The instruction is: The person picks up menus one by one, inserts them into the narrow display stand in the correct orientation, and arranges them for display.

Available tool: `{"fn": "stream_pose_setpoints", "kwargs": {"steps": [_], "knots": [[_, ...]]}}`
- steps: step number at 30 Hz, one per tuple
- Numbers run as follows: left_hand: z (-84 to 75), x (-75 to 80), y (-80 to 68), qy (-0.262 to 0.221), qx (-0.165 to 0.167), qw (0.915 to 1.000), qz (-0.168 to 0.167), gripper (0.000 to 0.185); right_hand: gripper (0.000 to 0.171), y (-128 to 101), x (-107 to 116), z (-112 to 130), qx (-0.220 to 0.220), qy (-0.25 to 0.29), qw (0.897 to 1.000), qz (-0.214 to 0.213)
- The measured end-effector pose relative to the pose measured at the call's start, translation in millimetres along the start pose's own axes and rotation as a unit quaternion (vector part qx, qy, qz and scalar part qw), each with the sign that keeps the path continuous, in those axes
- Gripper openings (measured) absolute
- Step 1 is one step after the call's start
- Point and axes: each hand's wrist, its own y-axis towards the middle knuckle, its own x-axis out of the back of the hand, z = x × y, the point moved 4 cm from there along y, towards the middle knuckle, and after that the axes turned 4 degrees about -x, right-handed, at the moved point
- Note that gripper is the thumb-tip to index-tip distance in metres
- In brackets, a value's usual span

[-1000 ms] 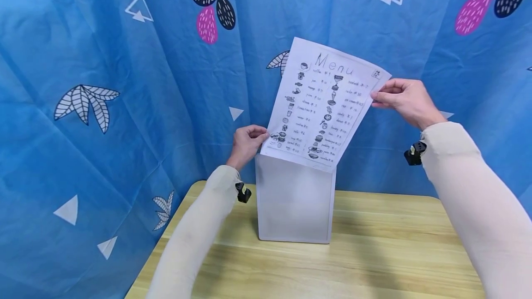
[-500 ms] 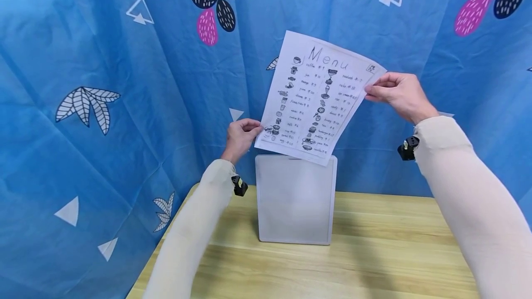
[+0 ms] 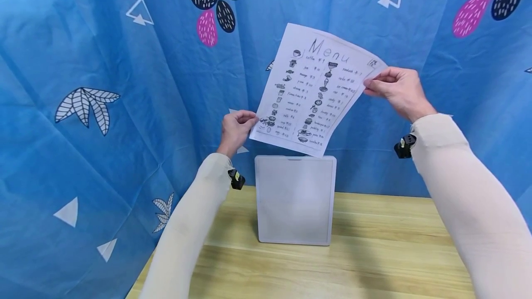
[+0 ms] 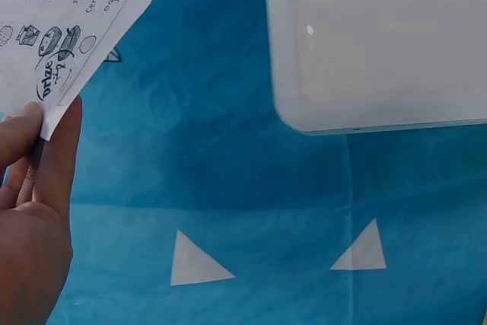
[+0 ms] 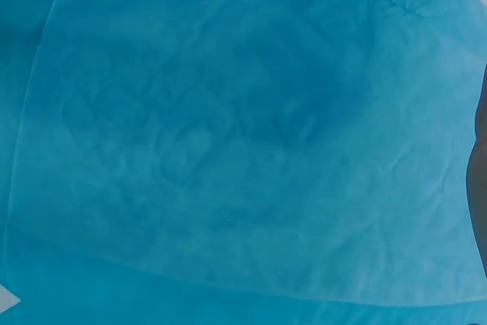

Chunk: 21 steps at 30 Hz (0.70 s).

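Fingers (image 3: 245,115) of the left hand (image 3: 235,129) curl around the lower left corner of the menu sheet (image 3: 313,90), thumb on the printed face, pinching the paper; the left wrist view shows the same corner (image 4: 57,89) caught between thumb and fingertips. Moving rightward, the menu sheet hangs in the air, tilted so that its top leans to the right, with the hand-lettered heading "Menu" and two columns of small drawings and prices facing the viewer. Its bottom edge sits just above the frosted holder (image 3: 294,200), apart from it. That holder stands upright on the wooden table (image 3: 374,262), close to the blue patterned curtain (image 3: 83,105) that hangs behind everything. Farther right, the right hand (image 3: 396,91) pinches the upper right corner of the sheet between thumb and bent fingers. Both forearms wear pale sleeves, each with a small black device at the wrist. From the right wrist view only curtain fabric is visible.
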Motion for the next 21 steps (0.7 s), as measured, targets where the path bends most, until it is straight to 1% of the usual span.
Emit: {"fn": "stream_pose_setpoints", "kwargs": {"steps": [4,11,21], "knots": [[-2.5,3.2,3.3,-0.002,-0.007,0.9999,-0.011,0.015,0.031,1.3,-0.9,3.6,0.004,0.007,1.000,-0.001],[-6.3,7.5,3.6,-0.005,-0.010,0.9998,-0.017,0.017,0.025,2.7,-3.1,7.3,0.015,0.014,1.000,0.004],[-7.4,9.2,3.6,-0.001,-0.012,0.9996,-0.025,0.017,0.027,3.8,-4.6,11.7,0.007,0.012,1.000,0.008]]}}
